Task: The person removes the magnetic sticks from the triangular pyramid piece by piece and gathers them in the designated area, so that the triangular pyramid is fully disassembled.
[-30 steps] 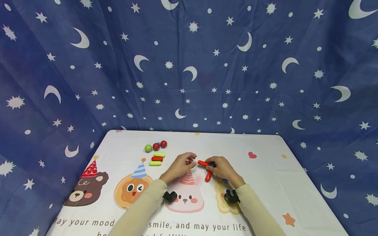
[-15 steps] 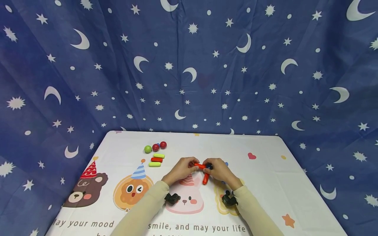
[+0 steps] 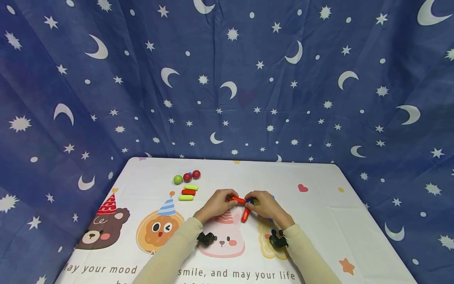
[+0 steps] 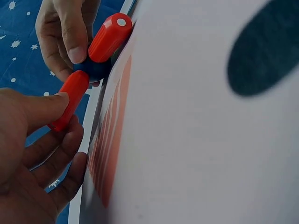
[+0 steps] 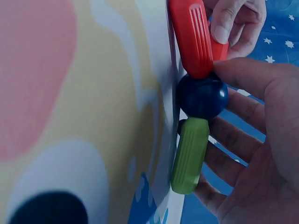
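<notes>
My left hand (image 3: 219,204) pinches a red ribbed rod (image 4: 71,95) between thumb and fingers. The rod's other end meets a dark blue ball (image 5: 203,95). My right hand (image 3: 266,206) holds that ball, with thumb and fingers around it. A second red rod (image 5: 192,39) sticks out from the ball toward the near side, showing a pale round spot on its end in the left wrist view. On the ball's opposite side, in the right wrist view, a green rod (image 5: 190,156) is joined to it and lies beside the right fingers. In the head view the green rod is mostly hidden by the right hand.
To the left lie two yellow-green rods (image 3: 186,198) with a red rod (image 3: 188,192) between them. Behind these are a green ball (image 3: 177,179), two red balls (image 3: 196,174) and a partly hidden blue ball. A printed white cloth (image 3: 312,221) covers the table.
My left hand has moved right and taken hold of the free end of the red rod. The ball and its rods have shifted slightly nearer, still in the right hand.
</notes>
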A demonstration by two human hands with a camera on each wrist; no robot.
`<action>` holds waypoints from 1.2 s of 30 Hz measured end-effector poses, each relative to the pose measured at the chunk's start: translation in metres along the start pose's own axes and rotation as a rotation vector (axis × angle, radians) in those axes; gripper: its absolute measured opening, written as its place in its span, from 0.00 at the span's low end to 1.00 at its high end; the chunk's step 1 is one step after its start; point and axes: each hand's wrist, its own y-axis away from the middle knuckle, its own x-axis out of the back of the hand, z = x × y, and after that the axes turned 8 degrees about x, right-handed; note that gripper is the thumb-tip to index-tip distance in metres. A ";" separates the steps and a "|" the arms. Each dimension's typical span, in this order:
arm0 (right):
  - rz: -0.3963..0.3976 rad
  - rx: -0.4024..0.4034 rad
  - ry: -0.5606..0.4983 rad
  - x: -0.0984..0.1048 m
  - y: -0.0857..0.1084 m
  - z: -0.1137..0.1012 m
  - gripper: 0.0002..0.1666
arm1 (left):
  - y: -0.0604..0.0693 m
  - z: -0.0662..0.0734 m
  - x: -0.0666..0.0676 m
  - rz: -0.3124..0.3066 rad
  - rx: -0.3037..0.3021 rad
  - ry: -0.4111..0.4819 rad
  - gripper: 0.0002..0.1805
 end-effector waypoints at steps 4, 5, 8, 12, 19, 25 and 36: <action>-0.014 0.007 -0.016 0.002 0.001 0.000 0.15 | 0.000 0.001 0.002 -0.005 0.007 -0.004 0.09; -0.013 0.010 -0.018 0.003 0.002 0.000 0.15 | 0.000 0.001 0.002 -0.010 0.010 -0.010 0.09; -0.004 0.021 -0.015 0.003 0.001 0.001 0.15 | -0.003 0.003 0.002 -0.035 0.001 -0.052 0.09; 0.002 0.034 0.007 0.002 -0.002 0.003 0.15 | -0.006 0.003 0.001 -0.070 -0.018 -0.115 0.09; -0.002 0.047 0.006 0.002 -0.007 0.005 0.15 | -0.003 0.000 0.003 -0.065 -0.032 -0.102 0.09; 0.007 -0.038 0.015 0.006 -0.007 0.008 0.17 | 0.002 0.000 0.009 -0.069 -0.011 -0.021 0.10; -0.020 -0.061 0.028 0.005 -0.006 0.008 0.17 | 0.019 -0.006 0.023 0.001 0.040 -0.047 0.12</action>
